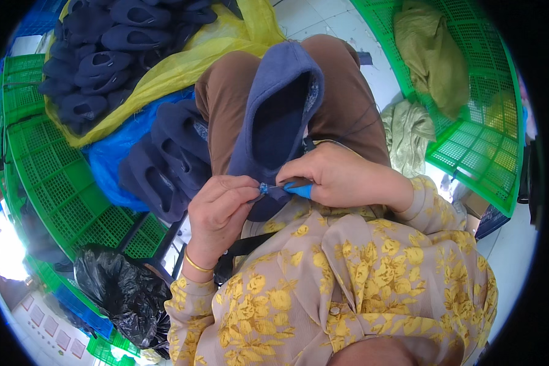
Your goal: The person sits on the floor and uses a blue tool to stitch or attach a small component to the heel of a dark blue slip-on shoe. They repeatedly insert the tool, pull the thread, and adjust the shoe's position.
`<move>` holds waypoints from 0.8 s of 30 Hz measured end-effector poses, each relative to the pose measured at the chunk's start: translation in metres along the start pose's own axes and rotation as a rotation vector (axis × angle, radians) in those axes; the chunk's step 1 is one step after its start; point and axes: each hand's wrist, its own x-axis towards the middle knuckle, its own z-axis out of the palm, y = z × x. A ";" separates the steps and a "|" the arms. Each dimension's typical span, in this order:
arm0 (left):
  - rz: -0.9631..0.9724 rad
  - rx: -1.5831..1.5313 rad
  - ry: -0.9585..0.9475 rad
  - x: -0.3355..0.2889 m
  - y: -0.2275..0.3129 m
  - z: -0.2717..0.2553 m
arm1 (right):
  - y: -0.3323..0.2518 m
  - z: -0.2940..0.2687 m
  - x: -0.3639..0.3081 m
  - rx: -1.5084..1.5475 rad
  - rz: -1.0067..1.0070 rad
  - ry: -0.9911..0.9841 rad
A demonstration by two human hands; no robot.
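A dark blue slipper (250, 131) lies across my lap, its toe pointing away from me and its opening facing up. Over its heel end, the fingertips of my left hand (220, 204) are closed on a small shiny blue piece (263, 188), too small to name. Close beside it on the right, my right hand (338, 177) is closed in a pinch. A thin needle-like thing (275, 186) shows between the two hands, its end at my right fingertips. Blue tape (299, 188) wraps a finger of the right hand. A dark thread (361, 118) runs over my right knee.
Several dark blue slippers (137, 38) are heaped at far left on yellow sheeting (222, 38); more slippers (158, 174) lie by my left knee on blue plastic (112, 183). Green crates (48, 183) flank me, another green crate (479, 149) at right. A black bag (125, 293) sits lower left.
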 end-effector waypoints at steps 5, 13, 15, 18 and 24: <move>-0.019 -0.014 0.021 -0.004 -0.002 0.003 | 0.007 0.012 -0.004 0.082 -0.033 0.075; -0.015 -0.017 0.033 -0.002 0.000 0.006 | 0.013 0.020 -0.004 0.108 -0.032 0.082; -0.008 -0.022 0.036 -0.002 0.000 0.007 | 0.014 0.022 -0.004 0.101 -0.024 0.084; -0.009 -0.013 0.034 0.000 0.002 0.008 | 0.016 0.025 -0.004 0.111 -0.039 0.124; -0.335 -0.251 0.060 -0.007 0.006 0.012 | 0.017 0.024 -0.008 0.101 -0.082 0.146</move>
